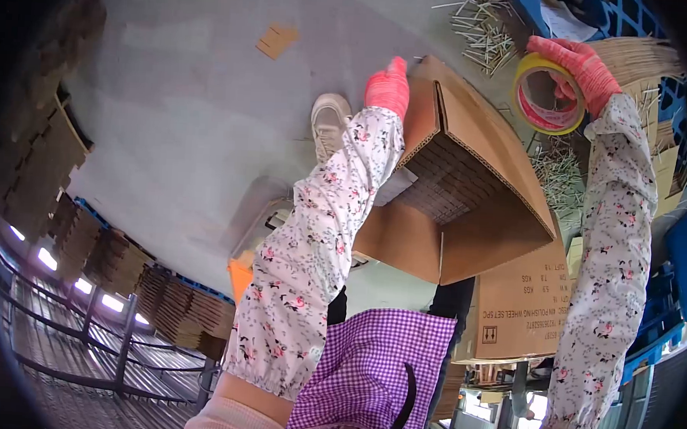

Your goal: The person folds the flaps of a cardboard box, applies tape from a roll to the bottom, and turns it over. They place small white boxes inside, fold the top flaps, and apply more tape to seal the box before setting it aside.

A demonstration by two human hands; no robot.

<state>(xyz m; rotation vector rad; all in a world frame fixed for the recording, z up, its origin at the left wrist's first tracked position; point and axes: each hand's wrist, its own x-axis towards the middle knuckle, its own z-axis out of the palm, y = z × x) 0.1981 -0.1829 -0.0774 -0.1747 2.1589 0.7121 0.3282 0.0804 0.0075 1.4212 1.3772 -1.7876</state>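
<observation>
My left hand [388, 89], in a pink knitted glove, is closed against the outer side of a brown cardboard box [497, 246]; some of its fingers are hidden. The box stands open towards me, with its inner walls showing and a pale patch on one of them. Away to the right, my right hand [588, 70], also gloved in pink, grips a roll of yellow tape [526, 92] by its ring. The tape roll is held apart from the box, above scattered thin sticks [555, 175]. Floral sleeves cover both forearms.
Behind the open box sits a printed carton [521, 313]. More loose sticks [481, 27] lie on the grey floor, near blue crates [633, 16]. A cardboard scrap [276, 40] lies farther left. Stacked flat cardboard [183, 303] lines the left side. A shoe [330, 124] shows beside my left sleeve.
</observation>
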